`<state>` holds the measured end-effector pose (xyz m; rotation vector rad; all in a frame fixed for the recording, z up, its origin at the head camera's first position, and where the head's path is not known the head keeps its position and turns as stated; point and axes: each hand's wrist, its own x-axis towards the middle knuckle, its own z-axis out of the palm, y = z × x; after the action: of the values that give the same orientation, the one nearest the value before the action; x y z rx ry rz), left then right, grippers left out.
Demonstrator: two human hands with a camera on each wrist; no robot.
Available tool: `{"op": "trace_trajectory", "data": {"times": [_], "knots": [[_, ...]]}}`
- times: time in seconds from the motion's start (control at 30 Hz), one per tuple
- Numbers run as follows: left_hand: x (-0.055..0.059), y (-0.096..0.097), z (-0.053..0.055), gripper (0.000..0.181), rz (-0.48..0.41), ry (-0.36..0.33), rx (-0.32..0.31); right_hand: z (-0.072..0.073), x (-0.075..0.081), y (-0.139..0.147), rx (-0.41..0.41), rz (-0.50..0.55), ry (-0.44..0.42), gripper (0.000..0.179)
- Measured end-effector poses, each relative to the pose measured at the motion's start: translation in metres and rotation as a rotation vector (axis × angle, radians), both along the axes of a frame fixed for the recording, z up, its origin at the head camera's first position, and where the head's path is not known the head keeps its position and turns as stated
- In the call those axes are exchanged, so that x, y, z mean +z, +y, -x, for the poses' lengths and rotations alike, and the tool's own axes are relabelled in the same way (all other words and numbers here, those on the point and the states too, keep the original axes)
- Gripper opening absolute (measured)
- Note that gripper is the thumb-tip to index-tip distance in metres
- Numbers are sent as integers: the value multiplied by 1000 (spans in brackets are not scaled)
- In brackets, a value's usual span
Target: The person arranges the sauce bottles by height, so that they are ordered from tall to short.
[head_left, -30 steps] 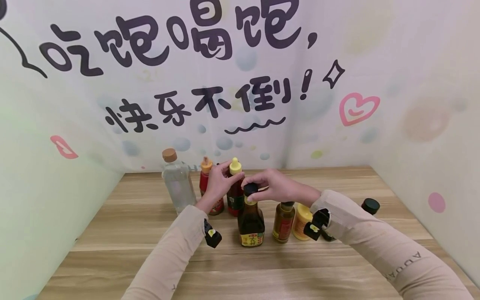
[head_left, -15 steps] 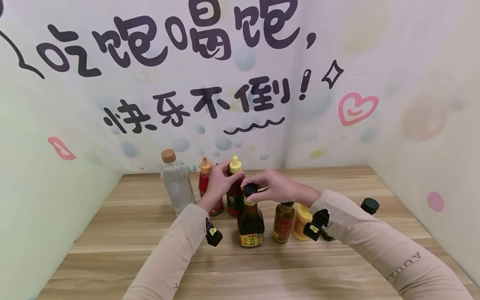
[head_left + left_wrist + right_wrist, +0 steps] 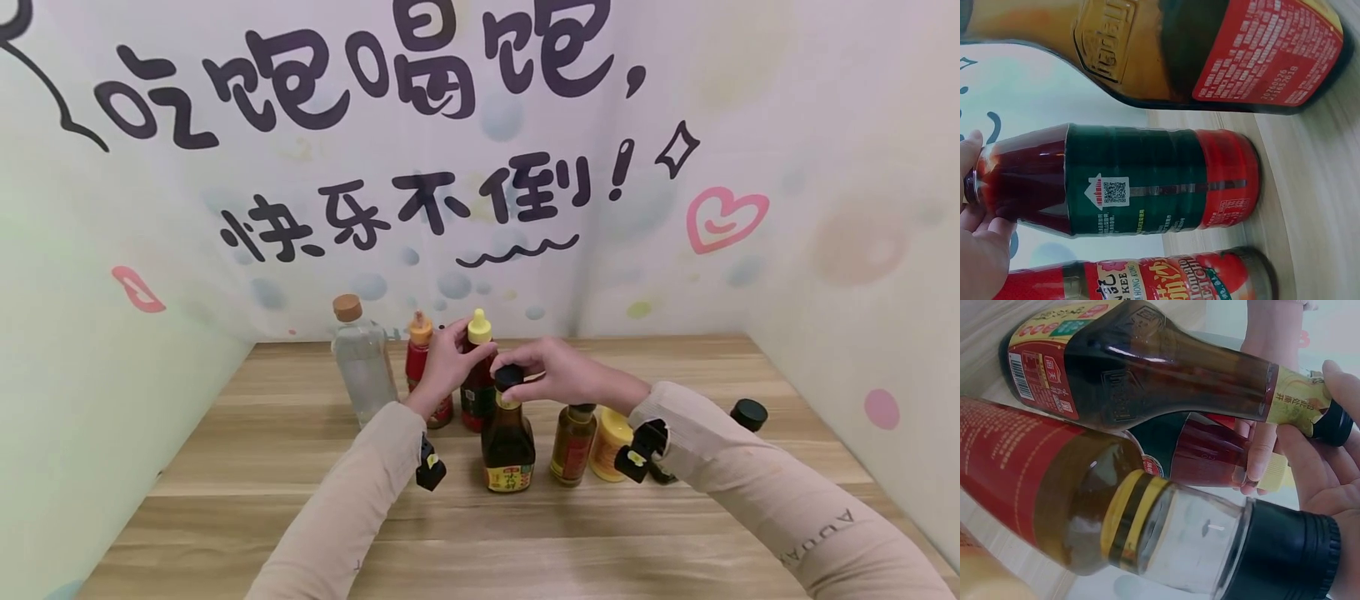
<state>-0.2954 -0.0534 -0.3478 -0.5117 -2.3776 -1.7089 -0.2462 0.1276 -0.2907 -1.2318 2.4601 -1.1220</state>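
Note:
My left hand (image 3: 448,362) grips the neck of a dark red sauce bottle (image 3: 1138,181) with a green label and a yellow nozzle cap (image 3: 480,327). That bottle stands upright on the table. With thumb and fingers, my right hand (image 3: 558,375) pinches a brown seasoning sauce bottle (image 3: 508,442) at its black cap (image 3: 1333,424) and upper neck. This bottle also stands upright, in front of the dark red one. Just left of the left hand's bottle is a tomato ketchup bottle (image 3: 1172,278) with an orange nozzle, partly behind the left hand in the head view.
A clear bottle (image 3: 363,371) with a brown cap stands at the left. Right of the seasoning sauce are an oil-coloured bottle (image 3: 574,446) with a red label and a yellow-lidded jar (image 3: 611,446). A black-capped bottle (image 3: 748,414) is mostly hidden by the right sleeve.
The head view has shifted slightly, so everything appears a little further right. Both hands keep the same holds, and the bottles stay where they were.

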Motion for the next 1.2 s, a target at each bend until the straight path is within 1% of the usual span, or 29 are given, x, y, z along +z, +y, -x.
{"op": "trace_trajectory", "data": {"times": [0.23, 0.37, 0.57, 0.63, 0.8, 0.97, 1.2], "knots": [[0, 1, 2, 45, 11, -26, 3, -1, 0, 1, -2, 5, 4, 26], [0, 1, 3, 43, 15, -25, 1, -1, 1, 2, -4, 2, 5, 26], [1, 1, 3, 42, 23, -40, 9, -1, 1, 1, -4, -15, 18, 26], [2, 1, 2, 42, 31, -29, 11, -1, 2, 1, -10, -27, 25, 26], [2, 1, 1, 42, 48, -14, 16, -2, 3, 0, -29, -47, 29, 27], [2, 0, 0, 43, 41, -29, 14, -3, 3, -1, -26, -58, 21, 31], [3, -1, 0, 43, 35, -46, 13, -6, 6, -2, -25, -89, 39, 34]]}}
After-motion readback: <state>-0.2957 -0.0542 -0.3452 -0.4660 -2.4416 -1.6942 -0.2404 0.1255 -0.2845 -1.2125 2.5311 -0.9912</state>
